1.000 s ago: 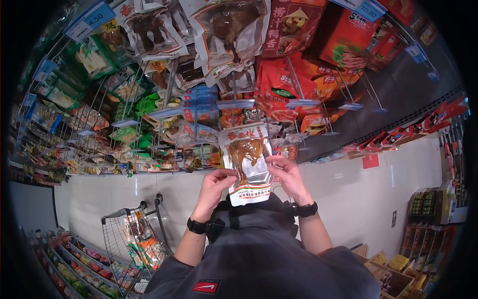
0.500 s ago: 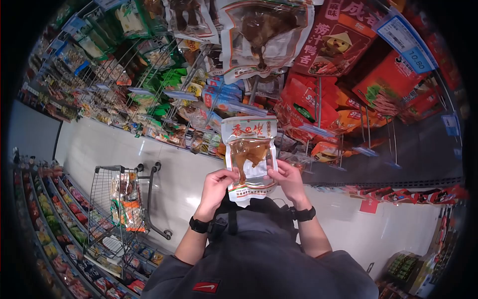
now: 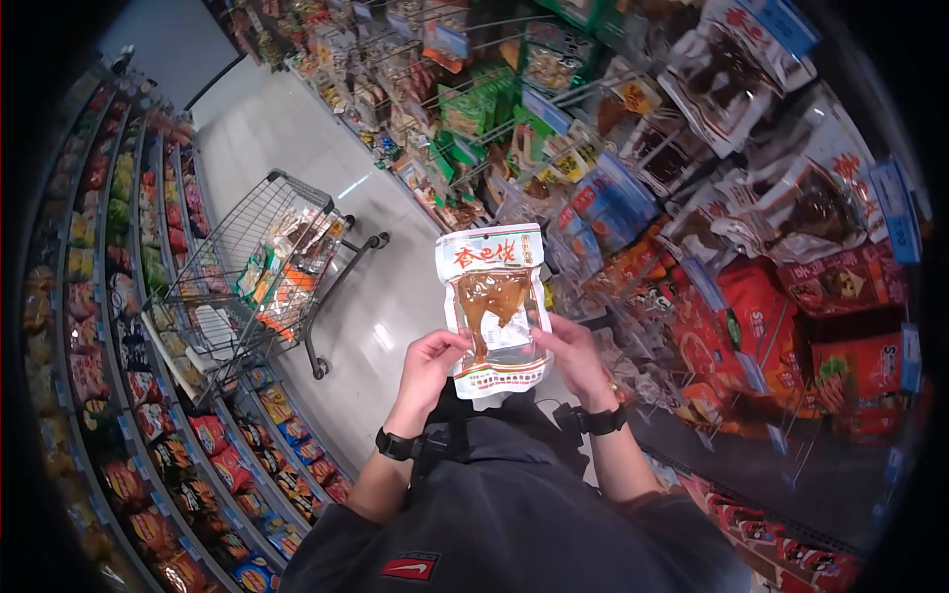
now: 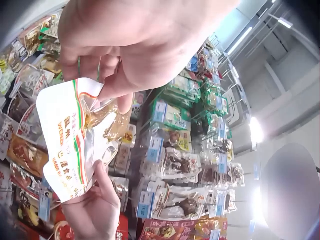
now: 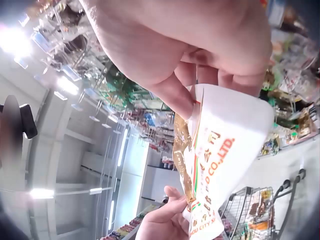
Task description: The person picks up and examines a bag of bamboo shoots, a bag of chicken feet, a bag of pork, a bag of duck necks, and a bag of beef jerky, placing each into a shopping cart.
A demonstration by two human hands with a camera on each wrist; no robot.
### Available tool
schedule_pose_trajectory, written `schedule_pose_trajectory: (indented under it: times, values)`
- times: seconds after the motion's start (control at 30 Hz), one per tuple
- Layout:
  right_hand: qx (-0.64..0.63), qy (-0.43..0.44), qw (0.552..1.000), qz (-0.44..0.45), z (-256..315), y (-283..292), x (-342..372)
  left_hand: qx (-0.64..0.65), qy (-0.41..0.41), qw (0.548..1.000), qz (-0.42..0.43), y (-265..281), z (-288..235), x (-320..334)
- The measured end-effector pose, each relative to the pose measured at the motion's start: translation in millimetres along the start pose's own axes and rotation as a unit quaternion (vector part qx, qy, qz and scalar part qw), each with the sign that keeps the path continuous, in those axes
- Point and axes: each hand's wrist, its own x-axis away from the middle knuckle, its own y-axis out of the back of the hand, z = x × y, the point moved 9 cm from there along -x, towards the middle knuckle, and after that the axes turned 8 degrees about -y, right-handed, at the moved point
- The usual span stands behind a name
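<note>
A vacuum-sealed pack of brown cooked meat (image 3: 494, 341), probably a poultry leg, is held upright in front of the body, its printed header at the top. My left hand (image 3: 430, 368) pinches its left edge between thumb and fingers, low on the pack. On the opposite edge, my right hand (image 3: 575, 364) grips it the same way. The left wrist view shows the pack's white printed end (image 4: 60, 140) below the left thumb. In the right wrist view the right thumb (image 5: 177, 97) presses on the pack's edge.
A shopping cart (image 3: 267, 262) holding several packaged goods stands in the aisle, ahead to the left. Hanging racks of packaged snacks (image 3: 741, 296) run close along the right. Shelves of bagged snacks (image 3: 158, 415) line the left side. Pale floor tiles (image 3: 376, 232) lie between.
The head view has swung left, so the racks have shifted to the right and the cart appears higher and closer to the middle. Both hands keep holding the meat pack.
</note>
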Motion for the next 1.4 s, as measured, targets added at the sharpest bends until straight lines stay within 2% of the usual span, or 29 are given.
schedule_pose_trajectory:
  times: [0.07, 0.13, 0.2, 0.27, 0.37, 0.47, 0.53, 0.6, 0.67, 0.77, 0.8, 0.87, 0.9, 1.0, 1.07, 1.13, 1.17, 1.2, 1.27, 1.3, 1.33, 1.4]
  values:
    - [-0.023, -0.001, 0.999, 0.042, -2.2, -42.3, -24.0, 0.020, -0.016, 0.999, -0.036, 40.9, -12.9, 0.3]
    - [0.017, -0.001, 0.997, 0.074, -2.1, -87.6, -48.1, 0.041, -0.034, 0.996, -0.072, 84.7, -25.3, -1.1]
    - [0.018, -0.037, 0.992, 0.115, -7.6, -131.8, -66.1, 0.066, -0.048, 0.991, -0.106, 127.5, -34.6, -0.4]
    - [0.050, -0.066, 0.984, 0.157, -14.0, -167.3, -84.2, 0.132, -0.040, 0.985, -0.103, 161.5, -41.9, -3.2]
    - [0.017, -0.106, 0.967, 0.232, -16.7, -233.3, -106.4, 0.131, -0.066, 0.981, -0.127, 204.4, -68.4, -1.7]
    - [0.011, -0.112, 0.967, 0.228, -27.0, -270.3, -141.9, 0.121, -0.080, 0.981, -0.132, 243.0, -89.0, -1.0]
    - [0.012, -0.111, 0.957, 0.267, -20.9, -305.4, -154.5, 0.116, -0.080, 0.980, -0.139, 267.1, -94.8, 0.5]
    - [-0.019, -0.107, 0.962, 0.250, -17.4, -324.8, -175.9, 0.052, -0.119, 0.984, -0.124, 288.1, -105.3, -2.0]
    - [-0.028, -0.117, 0.950, 0.287, -19.1, -343.4, -197.2, 0.048, -0.119, 0.982, -0.139, 306.1, -114.5, -1.4]
    - [-0.053, -0.124, 0.964, 0.230, -13.4, -369.4, -236.9, 0.025, -0.079, 0.989, -0.123, 329.4, -120.7, -8.1]
    - [-0.050, -0.135, 0.961, 0.237, -17.5, -376.1, -252.7, 0.027, -0.077, 0.987, -0.136, 341.9, -122.5, -10.4]
    - [0.019, -0.145, 0.955, 0.257, -26.1, -385.4, -287.6, 0.200, 0.005, 0.968, -0.150, 359.3, -110.6, -19.6]
    - [0.018, -0.145, 0.954, 0.262, -26.0, -396.5, -302.5, 0.203, 0.004, 0.966, -0.163, 369.7, -118.9, -26.2]
    - [-0.015, -0.191, 0.944, 0.267, -40.7, -423.3, -358.8, 0.355, -0.001, 0.913, -0.202, 397.5, -143.9, -51.4]
    - [-0.022, -0.222, 0.934, 0.280, -52.5, -449.4, -400.4, 0.378, -0.042, 0.900, -0.213, 429.8, -147.9, -73.4]
    - [-0.094, -0.298, 0.912, 0.266, -75.6, -476.2, -448.4, 0.526, -0.104, 0.806, -0.250, 458.5, -168.8, -101.7]
    - [-0.115, -0.329, 0.900, 0.262, -83.4, -491.6, -469.9, 0.484, -0.140, 0.819, -0.273, 475.2, -181.6, -113.3]
    - [-0.112, -0.345, 0.892, 0.270, -90.6, -508.7, -495.2, 0.508, -0.150, 0.803, -0.272, 487.2, -193.6, -128.9]
    - [-0.115, -0.414, 0.865, 0.260, -115.3, -528.8, -536.8, 0.523, -0.155, 0.771, -0.328, 519.8, -197.9, -152.6]
    - [-0.087, -0.417, 0.864, 0.268, -118.8, -541.6, -557.1, 0.509, -0.153, 0.775, -0.342, 532.6, -206.3, -165.2]
    - [-0.089, -0.420, 0.860, 0.276, -120.9, -557.5, -580.5, 0.460, -0.159, 0.800, -0.351, 552.4, -209.7, -180.1]
    - [-0.064, -0.409, 0.870, 0.268, -129.1, -571.2, -621.1, 0.356, -0.113, 0.838, -0.399, 590.9, -196.6, -209.0]
